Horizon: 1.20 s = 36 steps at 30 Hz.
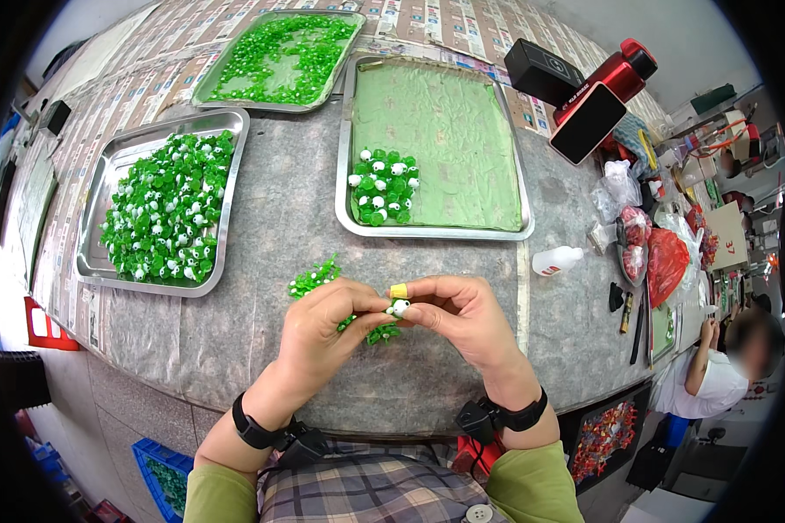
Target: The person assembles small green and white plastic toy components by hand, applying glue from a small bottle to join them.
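Observation:
In front of my body, both hands meet over the table at a small green-and-white figure with black dots point(399, 308). My left hand point(327, 324) pinches its left side between thumb and fingers. From the other side the thumb and index finger of my right hand point(464, 318) close on it; a yellow wrap point(399, 290) covers that index fingertip. Small green pieces point(316, 277) lie loose behind my left hand, and more green pieces point(382, 333) lie under the fingers. Beyond the hands, a tray lined with green cloth point(462, 148) carries a block of similar green-and-white figures point(384, 186) at its near left corner.
At left stands a metal tray point(227, 205) heaped with green-and-white pieces. A farther tray point(351, 44) holds small green parts. Right of the lined tray are a white bottle point(556, 261), a phone point(588, 123), a red flask point(624, 71) and plastic bags point(667, 266). Another person point(702, 383) sits far right.

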{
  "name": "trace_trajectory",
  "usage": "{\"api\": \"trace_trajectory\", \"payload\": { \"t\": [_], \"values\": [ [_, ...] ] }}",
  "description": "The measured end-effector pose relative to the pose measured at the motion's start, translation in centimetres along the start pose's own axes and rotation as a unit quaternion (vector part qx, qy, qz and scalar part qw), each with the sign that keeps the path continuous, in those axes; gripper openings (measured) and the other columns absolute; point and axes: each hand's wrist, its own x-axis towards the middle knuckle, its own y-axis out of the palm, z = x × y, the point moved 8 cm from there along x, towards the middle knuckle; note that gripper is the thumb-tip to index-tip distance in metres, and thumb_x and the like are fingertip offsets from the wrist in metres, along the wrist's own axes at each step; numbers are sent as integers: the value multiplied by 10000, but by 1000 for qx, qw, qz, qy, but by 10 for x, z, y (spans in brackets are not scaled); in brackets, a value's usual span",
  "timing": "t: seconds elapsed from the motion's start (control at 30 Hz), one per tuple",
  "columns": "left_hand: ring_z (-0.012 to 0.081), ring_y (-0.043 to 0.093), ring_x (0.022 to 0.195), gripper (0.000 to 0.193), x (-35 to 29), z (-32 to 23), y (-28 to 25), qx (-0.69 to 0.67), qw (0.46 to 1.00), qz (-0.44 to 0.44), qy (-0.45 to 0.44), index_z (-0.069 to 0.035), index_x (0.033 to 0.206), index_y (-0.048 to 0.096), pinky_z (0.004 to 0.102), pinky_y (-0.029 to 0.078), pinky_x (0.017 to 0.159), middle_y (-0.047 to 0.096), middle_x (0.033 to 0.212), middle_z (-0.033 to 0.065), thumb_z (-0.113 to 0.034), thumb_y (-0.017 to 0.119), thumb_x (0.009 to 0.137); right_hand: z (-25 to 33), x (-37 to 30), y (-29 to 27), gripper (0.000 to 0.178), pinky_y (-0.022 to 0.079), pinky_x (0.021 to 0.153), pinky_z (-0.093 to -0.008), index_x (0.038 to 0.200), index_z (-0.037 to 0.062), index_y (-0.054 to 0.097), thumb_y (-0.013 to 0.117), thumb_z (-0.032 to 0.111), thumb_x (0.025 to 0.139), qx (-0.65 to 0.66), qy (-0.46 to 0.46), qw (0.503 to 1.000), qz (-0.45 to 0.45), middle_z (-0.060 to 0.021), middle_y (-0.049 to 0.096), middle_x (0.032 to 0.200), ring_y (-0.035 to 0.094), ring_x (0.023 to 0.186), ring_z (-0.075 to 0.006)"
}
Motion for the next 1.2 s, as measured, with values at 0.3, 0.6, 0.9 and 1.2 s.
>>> {"api": "trace_trajectory", "payload": {
  "t": [0.3,0.6,0.9,1.2],
  "values": [
    [131,544,620,105,-3,24,-3,-120,986,-30,-110,-4,769,569,225,431,549,569,706,62,22,610,676,-1,7,-5,200,445,657,-206,945,-25,548,558,36,755,17,-28,999,-24,-64,586,776,549,705,-101],
    [68,499,675,245,-6,82,-74,-680,667,-280,-124,-35,1019,466,189,471,575,492,781,11,-184,481,826,1,11,-4,201,402,556,-296,780,25,555,606,198,689,-422,-86,902,15,-76,543,666,526,614,-198],
    [72,521,731,207,-11,50,-7,-352,896,-67,-263,-3,996,505,204,460,630,553,837,28,-102,494,814,12,8,-18,96,376,513,-209,759,19,595,615,93,701,-277,-102,954,-45,-30,514,656,474,546,-90],
    [135,575,693,134,-21,56,13,-382,867,-38,-317,11,898,535,243,483,641,586,804,108,-48,530,778,63,-24,-22,204,387,531,-205,900,4,545,601,83,720,-271,-303,891,-200,-35,525,733,474,580,-76]
  ]
}}
